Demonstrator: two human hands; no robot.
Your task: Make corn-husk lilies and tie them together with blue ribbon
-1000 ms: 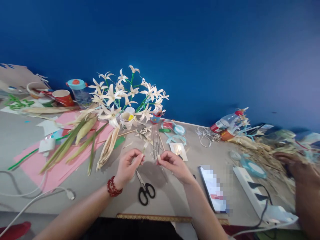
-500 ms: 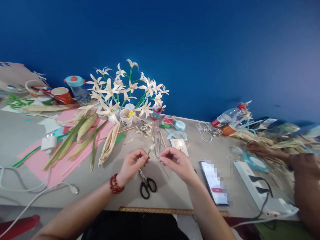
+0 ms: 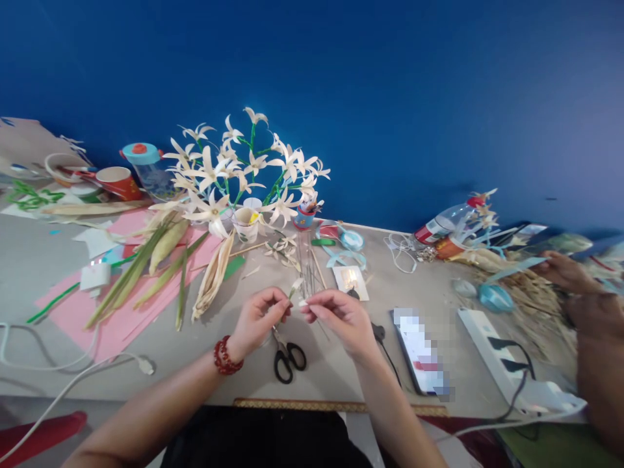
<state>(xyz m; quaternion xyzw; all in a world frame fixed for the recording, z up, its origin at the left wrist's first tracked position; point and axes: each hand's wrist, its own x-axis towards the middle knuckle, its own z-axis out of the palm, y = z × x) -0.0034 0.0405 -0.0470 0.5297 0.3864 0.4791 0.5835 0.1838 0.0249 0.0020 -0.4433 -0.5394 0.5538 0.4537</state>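
A lit phone (image 3: 414, 351) is laid on the worktop (image 3: 195, 383), left of a white power strip (image 3: 480, 335) into which black plugs (image 3: 501, 343) are pushed. A red-capped bottle (image 3: 436, 226) is propped at a tilt near the blue wall (image 3: 370, 117).

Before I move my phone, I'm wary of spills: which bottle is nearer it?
The red-capped bottle, right of the tall flowers; the turquoise-lidded bottle is left of them.

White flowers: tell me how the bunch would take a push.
The white flowers look top-heavy: the heads fan out wide above closely gathered stems, so a shove could well tip them. The slender stems would probably sway and flex first. The petals look thin and curled, so they are likely very light and may crease or tear.
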